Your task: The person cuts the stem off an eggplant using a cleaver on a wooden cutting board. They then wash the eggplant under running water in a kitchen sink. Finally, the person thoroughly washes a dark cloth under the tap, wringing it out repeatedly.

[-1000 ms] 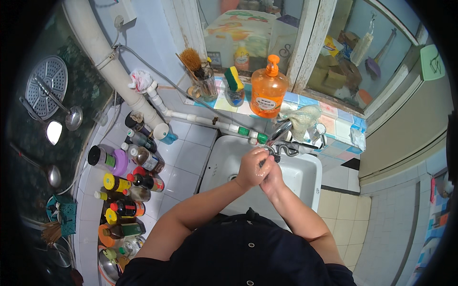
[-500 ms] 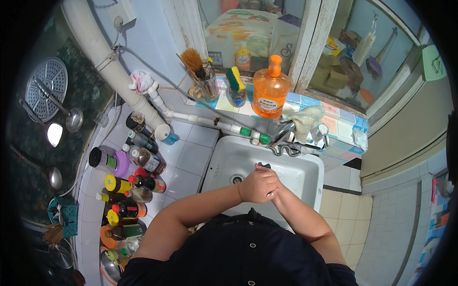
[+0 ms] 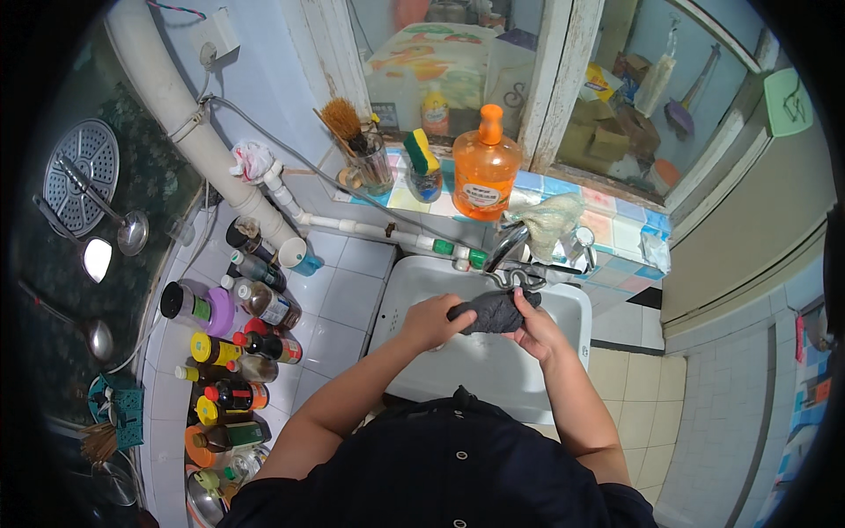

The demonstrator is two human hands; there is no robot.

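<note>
A dark grey cloth [image 3: 493,313], bunched and wrinkled, is stretched between my two hands above the white sink [image 3: 570,339]. My left hand [image 3: 433,322] grips its left end, the thumb pressing over the fabric. At the other end my right hand [image 3: 538,331] has its thumb on top and its fingers partly hidden under the cloth. Just beyond the cloth stands the metal faucet [image 3: 506,250]. A pale rag [image 3: 547,225] drapes beside the spout.
An orange bottle [image 3: 486,167], a sponge [image 3: 422,152] in a cup and a glass holding brushes [image 3: 374,167] line the tiled ledge. Several sauce bottles [image 3: 255,345] crowd the left counter near a paper cup [image 3: 295,254]. Ladles [image 3: 132,231] hang on the left wall.
My hands, clasped together over the cloth before, have moved apart. The cloth, mostly hidden then, is now loosened and spread between them.
</note>
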